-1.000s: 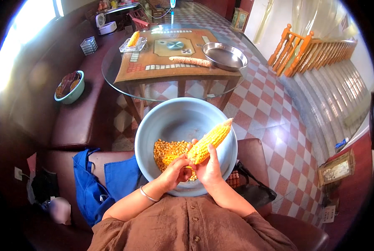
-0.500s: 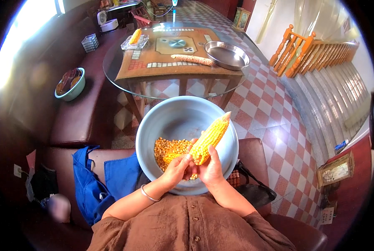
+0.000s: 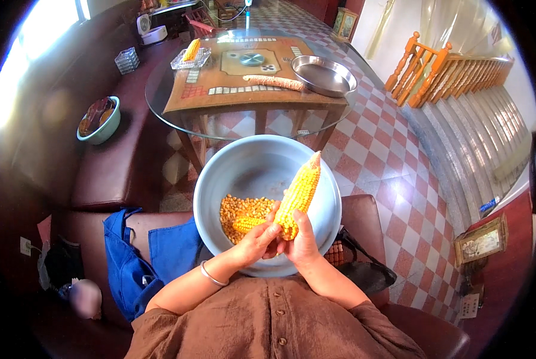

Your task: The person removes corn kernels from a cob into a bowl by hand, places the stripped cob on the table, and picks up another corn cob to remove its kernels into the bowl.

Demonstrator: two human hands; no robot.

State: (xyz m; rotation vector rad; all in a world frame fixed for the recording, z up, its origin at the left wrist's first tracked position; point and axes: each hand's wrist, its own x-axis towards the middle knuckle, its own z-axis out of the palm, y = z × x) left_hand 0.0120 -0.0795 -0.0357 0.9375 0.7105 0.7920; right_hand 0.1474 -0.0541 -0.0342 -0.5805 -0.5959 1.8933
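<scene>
Tilted over the basin, a yellow ear of corn (image 3: 299, 194) points its narrow tip up and away from me. My left hand (image 3: 259, 239) grips its lower end, thumb on the kernels. My right hand (image 3: 301, 244) wraps round the same end from the other side, so the butt is partly hidden. Below, loose kernels (image 3: 251, 207) lie in a heap in the grey-blue basin (image 3: 213, 161). Another ear of corn (image 3: 247, 224) rests on that heap, beside my left hand and partly covered by it.
Beyond the basin stands a glass-topped table (image 3: 166, 122) bearing a bare cob (image 3: 274, 82), a round steel pan (image 3: 325, 76) and a glass dish (image 3: 181, 60) with corn. Blue cloth (image 3: 175, 244) lies on the seat at left; a black strapped bag (image 3: 364, 275) is at right.
The ear of corn in my hands has turned more upright, its tip shifting slightly left and up. Both hands keep their hold at its lower end.
</scene>
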